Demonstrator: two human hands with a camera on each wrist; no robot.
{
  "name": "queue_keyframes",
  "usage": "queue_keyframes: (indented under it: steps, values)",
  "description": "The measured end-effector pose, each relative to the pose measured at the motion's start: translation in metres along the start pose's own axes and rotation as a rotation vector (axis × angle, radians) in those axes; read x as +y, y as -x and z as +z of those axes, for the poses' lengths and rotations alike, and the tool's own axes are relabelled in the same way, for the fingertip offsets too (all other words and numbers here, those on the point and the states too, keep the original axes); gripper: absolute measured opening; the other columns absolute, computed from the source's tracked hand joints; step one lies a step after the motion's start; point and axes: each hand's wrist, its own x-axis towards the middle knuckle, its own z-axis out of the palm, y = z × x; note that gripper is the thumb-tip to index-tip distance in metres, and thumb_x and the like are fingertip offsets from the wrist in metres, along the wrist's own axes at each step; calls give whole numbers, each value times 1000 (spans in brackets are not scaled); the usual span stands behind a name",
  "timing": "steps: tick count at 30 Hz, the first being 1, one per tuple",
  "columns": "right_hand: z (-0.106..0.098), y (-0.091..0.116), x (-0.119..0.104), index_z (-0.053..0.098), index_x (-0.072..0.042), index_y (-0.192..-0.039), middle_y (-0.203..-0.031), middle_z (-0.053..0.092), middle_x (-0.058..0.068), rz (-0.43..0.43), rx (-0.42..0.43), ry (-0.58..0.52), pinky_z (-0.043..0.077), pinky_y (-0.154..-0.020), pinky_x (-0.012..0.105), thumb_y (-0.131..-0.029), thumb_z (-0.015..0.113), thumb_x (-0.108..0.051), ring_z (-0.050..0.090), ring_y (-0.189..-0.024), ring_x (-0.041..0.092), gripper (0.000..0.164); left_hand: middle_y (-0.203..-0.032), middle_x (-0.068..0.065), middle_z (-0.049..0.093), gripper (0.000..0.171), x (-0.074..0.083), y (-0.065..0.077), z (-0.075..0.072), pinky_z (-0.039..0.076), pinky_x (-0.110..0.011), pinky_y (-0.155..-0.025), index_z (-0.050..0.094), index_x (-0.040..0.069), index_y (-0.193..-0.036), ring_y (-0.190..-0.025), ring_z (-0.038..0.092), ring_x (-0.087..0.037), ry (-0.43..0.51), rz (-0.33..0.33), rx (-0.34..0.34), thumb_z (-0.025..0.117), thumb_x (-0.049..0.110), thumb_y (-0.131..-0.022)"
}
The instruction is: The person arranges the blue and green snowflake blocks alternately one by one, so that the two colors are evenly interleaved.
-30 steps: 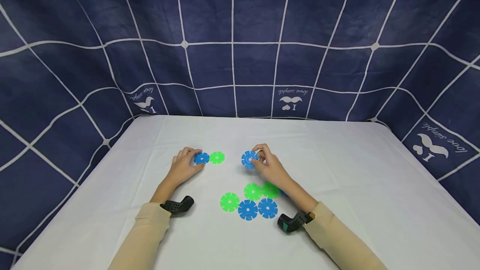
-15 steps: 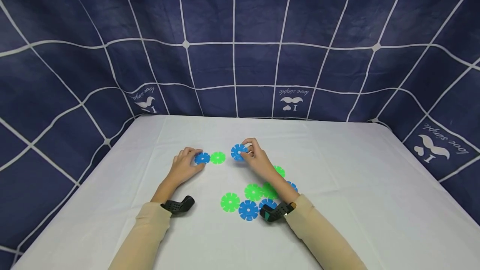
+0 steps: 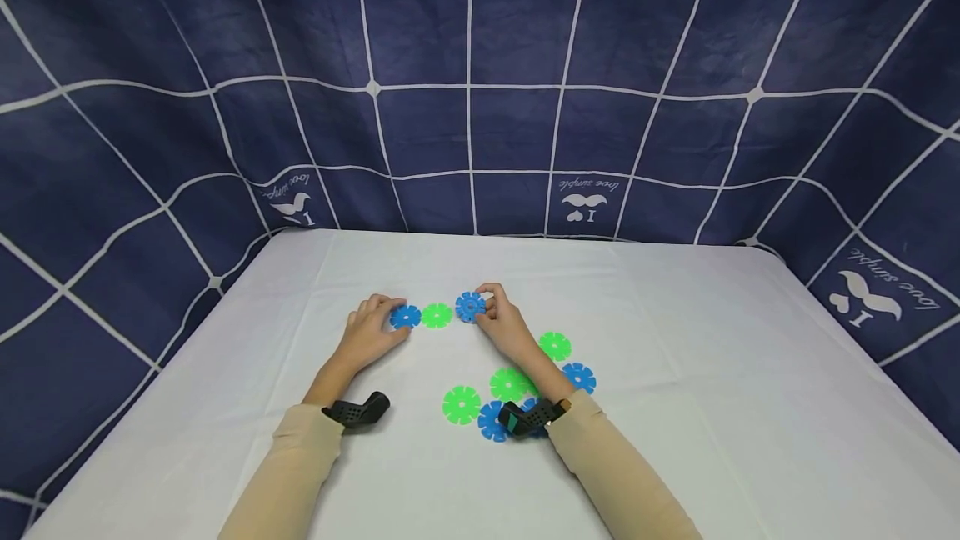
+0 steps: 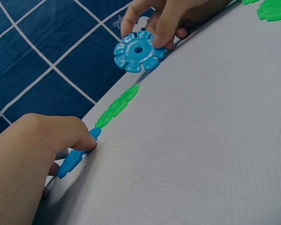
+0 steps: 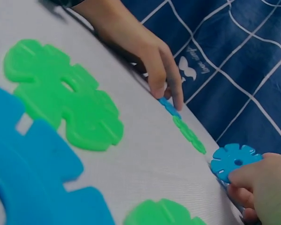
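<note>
In the head view, my left hand [image 3: 367, 333] lies at the left of the table, thumb and fingers pinching the edges of a flat blue notched disc [image 3: 406, 312]. Touching or nearly touching that disc on its right is a green notched disc [image 3: 437, 310]. My right hand [image 3: 508, 330] pinches another blue notched disc [image 3: 463, 312] by its right edge, just right of the green one. The left wrist view shows this held disc [image 4: 131, 56] tilted up and raised off the cloth. Some fingers of my left hand are hidden behind it in that view.
Nearer me lie several loose discs: a green one [image 3: 555, 340], a blue one [image 3: 578, 372], overlapping green ones [image 3: 506, 380], a left green one [image 3: 454, 405] and a blue one [image 3: 489, 423]. My right wrist camera [image 3: 528, 419] partly covers some. A dark blue grid curtain [image 3: 517, 132] surrounds the white table.
My right hand has carried its blue disc leftward, first farther from me, then slightly lower, close to the green disc. My left hand stays in place. A green and a blue disc have come into view.
</note>
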Motion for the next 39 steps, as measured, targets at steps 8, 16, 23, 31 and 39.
queue_keyframes:
  steps: [8, 16, 23, 31, 39]
  values:
    - [1, 6, 2, 44, -10, -123, -97, 56, 9, -11, 29, 127, 41, -76, 31, -84, 59, -11, 52, -81, 15, 41, -125, -17, 44, 57, -2, 5, 2, 27, -48, -91, 48, 7, -129, -117, 38, -33, 1, -14, -9, 58, 32, -80]
    - [3, 7, 7, 51, -9, -118, -100, 56, 5, -31, 120, 344, 33, -83, 37, -82, 62, -24, 50, -92, 20, 40, -124, -16, 45, 56, -1, 5, 2, 27, -47, -90, 48, 7, -129, -116, 39, -32, 8, -12, 5, 59, 32, -80]
    - [3, 8, 7, 54, -8, -118, -117, 50, 11, 0, 118, 398, 31, -88, 41, -82, 61, -30, 43, -107, 26, 43, -124, -16, 45, 56, 1, 4, 0, 27, -47, -91, 48, 7, -129, -116, 39, -32, 9, -6, 0, 59, 32, -80]
    - [2, 7, 5, 52, -9, -118, -120, 48, 11, -27, 105, 407, 30, -87, 42, -84, 58, -34, 42, -109, 26, 42, -124, -16, 45, 56, 1, 3, -1, 26, -47, -92, 48, 7, -129, -117, 39, -33, 7, -8, 2, 59, 31, -80]
    - [2, 8, 4, 59, -16, -107, -122, 49, 9, -44, 65, 437, 29, -88, 43, -84, 57, -30, 43, -110, 26, 27, -124, -15, 45, 56, 0, 2, 0, 27, -48, -92, 48, 7, -129, -117, 38, -32, 1, -19, 3, 57, 32, -80]
